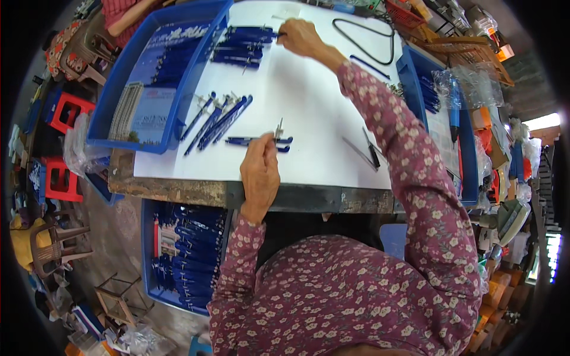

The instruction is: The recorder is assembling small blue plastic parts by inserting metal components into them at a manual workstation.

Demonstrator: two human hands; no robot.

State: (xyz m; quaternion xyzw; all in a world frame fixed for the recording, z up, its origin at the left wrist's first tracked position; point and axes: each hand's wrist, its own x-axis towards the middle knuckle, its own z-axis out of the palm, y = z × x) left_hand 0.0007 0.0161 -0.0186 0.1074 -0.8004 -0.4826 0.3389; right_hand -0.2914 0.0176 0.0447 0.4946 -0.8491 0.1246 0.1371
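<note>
Flowered maroon cloth (350, 279) runs to a curled left hand (260, 172) and right hand (301, 38), by slim blue rods (239, 141), grips unclear.

Two red plastic stools (76, 101) stand at the left, with a brown chair (43, 257) bearing a yellow cloth (39, 238) nearer. Crumpled clear plastic (144, 340) lies near left on the floor (113, 252); a red basket (406, 13) sits far right.

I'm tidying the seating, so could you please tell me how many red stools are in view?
2: an upper stool and a lower stool, both at the picture's left; more may be hidden.
</note>
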